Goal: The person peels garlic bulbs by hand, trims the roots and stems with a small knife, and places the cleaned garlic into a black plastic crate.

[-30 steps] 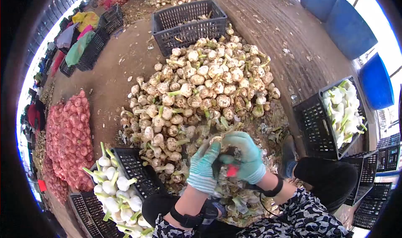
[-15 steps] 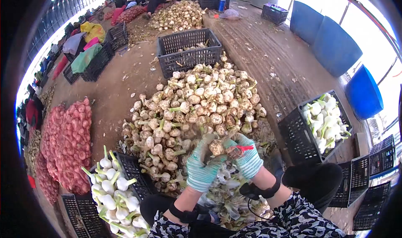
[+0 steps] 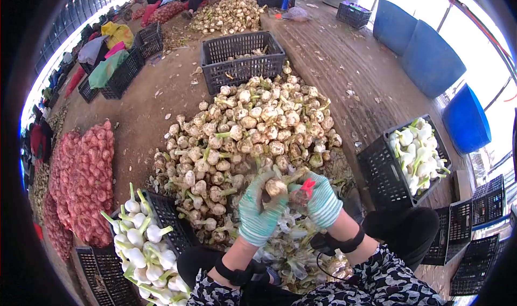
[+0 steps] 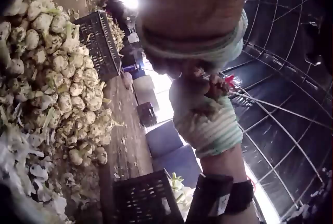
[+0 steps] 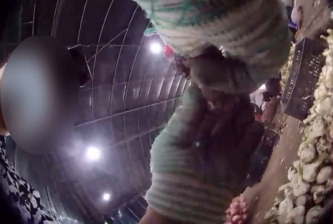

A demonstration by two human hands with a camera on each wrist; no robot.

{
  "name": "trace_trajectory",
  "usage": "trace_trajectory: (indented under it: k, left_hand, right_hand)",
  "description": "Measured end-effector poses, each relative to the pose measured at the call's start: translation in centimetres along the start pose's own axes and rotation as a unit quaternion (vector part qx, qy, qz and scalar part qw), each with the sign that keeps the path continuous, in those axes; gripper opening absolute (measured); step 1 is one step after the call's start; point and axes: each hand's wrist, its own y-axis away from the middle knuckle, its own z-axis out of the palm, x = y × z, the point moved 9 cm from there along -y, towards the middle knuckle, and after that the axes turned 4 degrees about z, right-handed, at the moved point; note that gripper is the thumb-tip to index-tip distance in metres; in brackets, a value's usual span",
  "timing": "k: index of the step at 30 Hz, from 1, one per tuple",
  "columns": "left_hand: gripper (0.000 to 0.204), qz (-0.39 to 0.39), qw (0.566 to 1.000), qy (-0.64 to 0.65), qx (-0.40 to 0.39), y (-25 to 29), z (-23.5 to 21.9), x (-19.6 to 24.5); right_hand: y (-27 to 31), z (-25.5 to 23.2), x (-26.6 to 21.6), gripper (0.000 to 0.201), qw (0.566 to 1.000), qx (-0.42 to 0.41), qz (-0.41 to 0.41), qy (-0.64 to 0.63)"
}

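My gloved left hand (image 3: 257, 209) grips a soil-stained garlic bulb (image 3: 276, 187) in front of my lap, with the stalk slanting up toward the other hand. Close beside it, my gloved right hand (image 3: 323, 201) holds a small brownish object with a red tie (image 3: 308, 187); cannot tell its kind, as fingers cover most of it. Both wrist views show the two gloves meeting, their fingers largely in shadow. Beyond the hands spreads a heap of unpeeled garlic (image 3: 253, 123). Below them lie loose peeled skins (image 3: 296, 241).
Cleaned white garlic fills a crate at left (image 3: 142, 247) and a black crate (image 3: 385, 168) at right. Another black crate (image 3: 242, 63) stands behind the heap. Red net sacks (image 3: 83, 182) lie far left; blue tubs (image 3: 433, 58) line the right side.
A second ago the hands were together over the bulb; they have since parted slightly, showing it in the left hand. The red tie has swung upright. The head view has tilted up.
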Motion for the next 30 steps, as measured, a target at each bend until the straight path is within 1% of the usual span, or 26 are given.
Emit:
trace_trajectory:
  k: [1, 2, 3, 4, 5, 6, 7, 9, 11, 12, 13, 14, 15, 16, 17, 18, 19, 20, 23, 24, 25, 26, 27, 28, 29, 30]
  left_hand:
    - [0.034, -0.001, 1.0, -0.001, -0.001, 0.1, -0.1, -0.5]
    - [0.029, -0.109, 0.979, 0.17, 0.025, 0.6, -0.2, -3.0]
    - [0.026, -0.213, 0.917, 0.333, 0.05, 1.6, 0.4, -5.3]
    - [0.031, -0.276, 0.91, 0.304, 0.059, 2.6, 0.8, -7.1]
    - [0.031, -0.276, 0.91, 0.303, 0.059, 2.6, 1.0, -7.1]
    - [0.031, -0.273, 0.929, 0.244, 0.059, 2.5, 0.8, -7.2]
    - [0.032, -0.27, 0.943, 0.184, 0.058, 2.5, 0.5, -7.2]
    - [0.03, -0.256, 0.941, 0.215, 0.052, 2.2, 1.0, -6.9]
    - [0.031, -0.088, 0.991, 0.08, 0.06, 0.8, 0.4, -2.9]
    - [0.036, -0.041, 0.999, -0.005, 0.017, 0.3, 0.1, -1.8]
    - [0.036, -0.043, 0.999, -0.005, 0.017, 0.2, -0.4, -1.4]
    - [0.038, -0.147, 0.975, 0.166, -0.001, 0.6, 0.2, -2.6]
    - [0.04, -0.244, 0.911, 0.331, -0.018, 1.3, 1.4, -3.6]
    - [0.046, -0.242, 0.903, 0.352, -0.041, 1.3, 1.9, -3.5]
    - [0.046, -0.243, 0.903, 0.352, -0.041, 1.3, 1.7, -3.8]
    - [0.048, -0.268, 0.866, 0.42, -0.04, 1.5, 1.9, -4.2]
    - [0.05, -0.291, 0.824, 0.485, -0.04, 1.6, 2.3, -4.2]
    - [0.049, -0.289, 0.847, 0.446, -0.002, 1.5, 2.0, -4.5]
    - [0.048, -0.22, 0.909, 0.353, 0.01, 0.6, 1.7, -2.2]
    - [0.048, -0.221, 0.909, 0.352, 0.009, 0.6, 1.7, -2.7]
    - [0.047, -0.103, 0.977, 0.184, -0.033, -0.2, 1.1, -1.8]
    - [0.046, 0.021, 0.997, 0.007, -0.072, -0.3, 1.1, -0.4]
    - [0.046, 0.019, 0.997, 0.007, -0.071, -0.3, 1.0, 0.1]
    - [0.046, -0.099, 0.982, 0.137, -0.081, 0.0, 1.4, -0.9]
    - [0.047, -0.214, 0.937, 0.263, -0.089, 0.9, 2.2, -1.9]
    - [0.048, -0.221, 0.906, 0.343, -0.111, 1.1, 2.8, -1.5]
  right_hand:
    - [0.0, 0.5, -0.6, 0.021, 0.986, 0.029, -0.054, 0.158]
    - [0.2, 1.3, -1.2, 0.019, 0.943, 0.057, -0.106, 0.311]
    - [0.7, 2.0, -1.8, 0.019, 0.873, 0.083, -0.155, 0.455]
    - [0.5, 0.6, -1.2, 0.02, 0.822, 0.098, -0.152, 0.539]
    - [0.2, -0.5, -1.0, 0.02, 0.823, 0.097, -0.153, 0.539]
    - [-0.4, -3.1, 0.6, 0.021, 0.972, 0.088, -0.055, 0.209]
    - [-0.8, -3.1, 2.6, 0.021, 0.985, 0.066, 0.05, -0.151]
    - [-0.7, -3.6, 2.1, 0.023, 0.988, 0.124, 0.031, -0.086]
    - [-0.9, -3.4, 1.3, 0.021, 0.991, 0.122, -0.002, -0.051]
    - [0.2, -0.2, -2.5, 0.02, 0.898, 0.116, -0.18, 0.385]
    - [0.6, -0.3, -2.9, 0.02, 0.898, 0.116, -0.178, 0.385]
    - [0.9, -0.3, -3.0, 0.021, 0.889, 0.089, -0.163, 0.418]
    - [0.9, 0.0, -2.9, 0.022, 0.878, 0.06, -0.149, 0.451]
    - [1.0, -0.5, -2.6, 0.023, 0.92, 0.066, -0.117, 0.369]
    - [1.0, -1.2, -2.6, 0.023, 0.92, 0.067, -0.117, 0.369]
    - [0.5, -2.6, -0.8, 0.018, 0.997, 0.027, 0.0, 0.069]
    - [0.6, -2.2, 1.1, 0.013, 0.964, -0.017, 0.115, -0.239]
    - [0.8, -3.6, -0.3, 0.014, 0.994, 0.074, -0.035, 0.075]
    - [0.6, -3.6, -0.7, 0.014, 0.987, 0.104, -0.038, 0.115]
    - [0.7, -3.8, -0.7, 0.013, 0.983, 0.117, -0.024, 0.138]
    - [0.9, -3.9, -0.6, 0.013, 0.983, 0.118, -0.024, 0.137]
    - [1.1, -4.2, -0.1, 0.013, 0.986, 0.122, -0.006, 0.114]
    - [1.2, -4.4, 0.3, 0.013, 0.988, 0.126, 0.013, 0.091]
    - [0.6, -2.7, -0.7, 0.014, 0.995, 0.024, 0.025, -0.093]
    - [0.7, -8.7, -0.5, 0.012, 0.979, 0.178, -0.028, -0.097]
    - [0.7, -9.6, -3.4, 0.011, 0.977, 0.181, -0.102, 0.055]
